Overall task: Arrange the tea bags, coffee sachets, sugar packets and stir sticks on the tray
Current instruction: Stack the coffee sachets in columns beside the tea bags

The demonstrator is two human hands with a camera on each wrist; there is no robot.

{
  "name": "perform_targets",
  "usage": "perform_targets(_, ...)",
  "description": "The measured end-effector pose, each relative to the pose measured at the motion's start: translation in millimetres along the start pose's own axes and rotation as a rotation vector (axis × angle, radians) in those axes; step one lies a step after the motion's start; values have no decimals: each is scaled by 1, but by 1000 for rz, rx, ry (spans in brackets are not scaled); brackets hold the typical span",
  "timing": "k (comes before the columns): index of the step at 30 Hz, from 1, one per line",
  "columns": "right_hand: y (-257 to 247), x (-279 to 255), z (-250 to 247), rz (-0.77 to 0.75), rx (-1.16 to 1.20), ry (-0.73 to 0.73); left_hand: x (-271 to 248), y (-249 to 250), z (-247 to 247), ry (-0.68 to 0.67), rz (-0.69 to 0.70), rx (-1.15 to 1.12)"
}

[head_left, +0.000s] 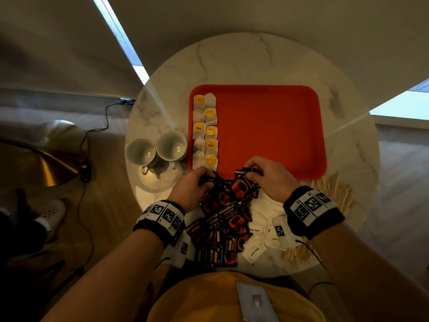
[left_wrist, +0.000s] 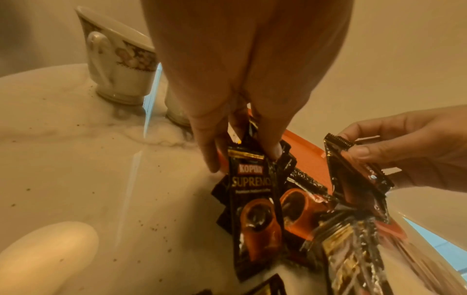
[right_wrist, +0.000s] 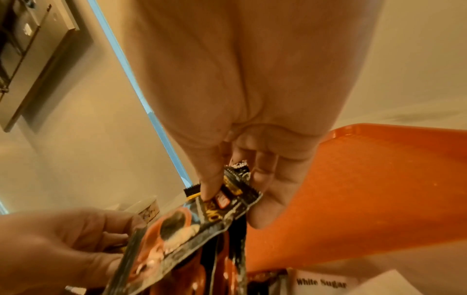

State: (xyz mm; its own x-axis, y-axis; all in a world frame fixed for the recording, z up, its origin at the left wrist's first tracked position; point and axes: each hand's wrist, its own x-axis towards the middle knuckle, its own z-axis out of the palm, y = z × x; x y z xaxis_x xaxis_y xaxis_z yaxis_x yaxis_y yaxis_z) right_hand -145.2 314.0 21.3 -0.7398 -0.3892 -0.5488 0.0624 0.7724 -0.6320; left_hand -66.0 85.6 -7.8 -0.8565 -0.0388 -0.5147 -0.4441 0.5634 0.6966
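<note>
An orange tray (head_left: 267, 126) lies on the round marble table (head_left: 255, 59), with several tea bags (head_left: 205, 131) in two columns along its left side. A heap of black-and-orange coffee sachets (head_left: 222, 226) sits in front of the tray. My left hand (head_left: 197, 184) pinches the top of one sachet (left_wrist: 255, 209) at the tray's near left corner. My right hand (head_left: 267, 175) pinches a sachet (right_wrist: 192, 225) over the tray's near edge. White sugar packets (head_left: 254, 248) and wooden stir sticks (head_left: 334, 189) lie to the right of the heap.
Two white cups (head_left: 157, 147) stand left of the tray, close to my left hand. The table's near edge runs just behind the heap, above my yellow shirt (head_left: 232, 298). A lamp and a cable are on the floor at left.
</note>
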Motion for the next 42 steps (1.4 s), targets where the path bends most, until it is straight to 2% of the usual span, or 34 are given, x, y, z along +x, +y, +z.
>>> perform_targets(6, -9, 1, -15, -66, 63, 112, 8, 6, -9, 102, 8, -229)
perform_targets(11, -23, -2, -29, -100, 151, 137, 16, 16, -13, 150, 12, -404)
perform_targets(17, -40, 2, -25, -131, 101, -2, 19, 34, -6, 59, -18, -563)
perform_targets(21, -45, 11, -15, -115, -18, 62, 17, 46, 2, 46, -82, -730)
perform_targets(25, -46, 16, -5, -100, 41, 155, 12, 58, 7, -13, -137, -823)
perform_targets(30, -48, 16, -1, -65, 170, 228, 14, 57, 11, 107, -118, -801)
perform_targets(35, -46, 11, 8, -63, 82, 75, 23, 48, 9, 243, -130, -876)
perform_targets(38, -45, 10, 10, -52, 193, 115, 26, 49, 8, 297, -134, -954)
perform_targets(42, -45, 15, 11, -33, 381, 191, 26, 52, 6, 297, -140, -1067)
